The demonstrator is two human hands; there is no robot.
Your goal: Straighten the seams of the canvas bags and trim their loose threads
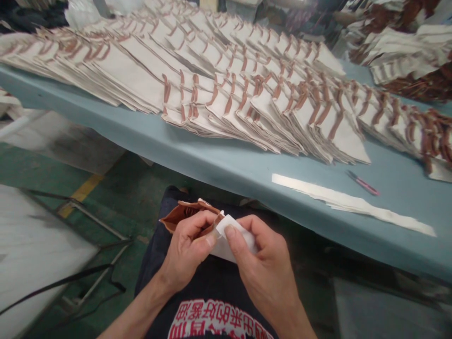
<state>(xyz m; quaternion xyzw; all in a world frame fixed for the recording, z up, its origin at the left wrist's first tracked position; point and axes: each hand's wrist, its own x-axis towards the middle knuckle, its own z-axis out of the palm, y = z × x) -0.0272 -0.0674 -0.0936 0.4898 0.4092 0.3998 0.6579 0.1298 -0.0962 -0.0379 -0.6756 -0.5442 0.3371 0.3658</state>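
My left hand (192,247) pinches the edge of a brown leather-like piece (181,213), which opens like a pocket over my lap. My right hand (263,249) is closed on a white strip (228,228), thumb flat on top. The strip's end meets the brown edge right between my two hands, where the fingertips nearly touch. More of the white material hangs below the fingers. My fingers hide part of both pieces, so I cannot tell whether they are joined.
Overlapping rows of cream pieces with brown edges (261,108) cover much of the blue-topped table (148,136). Near its front edge lie a stack of white strips (353,202) and a small pink-handled tool (363,182). A white panel on a metal frame (42,254) stands at left.
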